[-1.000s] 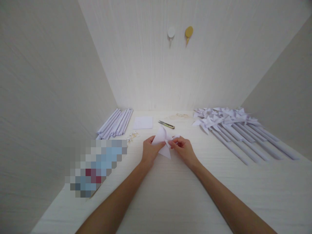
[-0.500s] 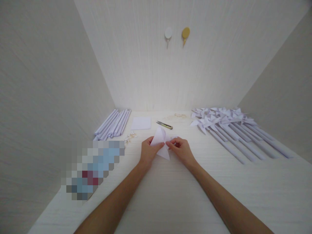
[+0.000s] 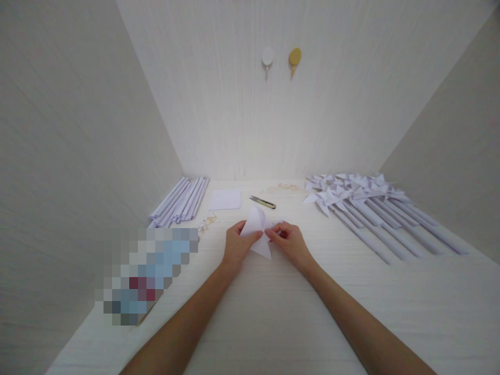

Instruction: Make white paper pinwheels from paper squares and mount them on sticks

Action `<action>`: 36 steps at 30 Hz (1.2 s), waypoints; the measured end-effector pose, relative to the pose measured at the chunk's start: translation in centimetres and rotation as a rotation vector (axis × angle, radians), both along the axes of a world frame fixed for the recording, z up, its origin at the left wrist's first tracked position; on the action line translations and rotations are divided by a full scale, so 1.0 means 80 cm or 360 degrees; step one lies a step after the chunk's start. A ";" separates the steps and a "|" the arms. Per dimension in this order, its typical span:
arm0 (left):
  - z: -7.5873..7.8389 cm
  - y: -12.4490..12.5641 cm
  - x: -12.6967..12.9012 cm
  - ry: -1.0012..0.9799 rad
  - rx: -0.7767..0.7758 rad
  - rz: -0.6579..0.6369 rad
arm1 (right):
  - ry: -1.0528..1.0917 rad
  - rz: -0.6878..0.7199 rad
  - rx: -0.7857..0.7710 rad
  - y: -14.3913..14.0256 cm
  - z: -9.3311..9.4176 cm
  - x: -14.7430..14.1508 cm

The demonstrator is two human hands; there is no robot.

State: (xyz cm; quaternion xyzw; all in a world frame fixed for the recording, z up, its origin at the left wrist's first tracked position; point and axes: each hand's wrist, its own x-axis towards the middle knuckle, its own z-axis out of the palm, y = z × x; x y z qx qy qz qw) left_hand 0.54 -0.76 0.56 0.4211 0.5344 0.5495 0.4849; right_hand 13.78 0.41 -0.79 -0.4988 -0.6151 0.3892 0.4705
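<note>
Folded white paper (image 3: 258, 232) held up just above the tabletop (image 3: 273, 312), between both hands. Left hand (image 3: 235, 246) pinching the left side, fingers closed on the paper. Right hand (image 3: 291, 242) pinching the middle, where the curled points meet, fingers closed on it too. Probably very light and thin, soft and bendy, easy to crush or tear. Best held gently near the middle, where the folds come together, not by the loose pointy tips. Behind the hands: small snips (image 3: 262, 202), a flat paper square (image 3: 225, 199). Rolled paper sticks (image 3: 180, 200) on the left, finished paper pinwheels (image 3: 351, 190) on the right.
</note>
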 end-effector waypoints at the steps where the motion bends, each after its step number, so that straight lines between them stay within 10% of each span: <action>1: 0.001 0.000 0.000 -0.0009 0.0007 -0.0008 | -0.0004 -0.0003 0.0006 0.000 -0.001 0.000; 8: 0.000 -0.001 0.001 -0.0040 0.0010 0.0003 | 0.0052 -0.0036 0.0063 -0.001 0.001 -0.002; 17: -0.005 -0.004 0.007 -0.0125 0.0027 0.0059 | 0.1105 -0.0141 -0.0325 -0.016 0.002 -0.019; 27: -0.005 -0.004 0.011 -0.0116 0.0024 0.0016 | 0.1065 -0.0232 -0.0279 -0.016 0.004 -0.018; 36: -0.002 0.002 -0.002 -0.0169 -0.0234 -0.0318 | 0.0869 0.0152 -0.0333 -0.004 0.009 0.008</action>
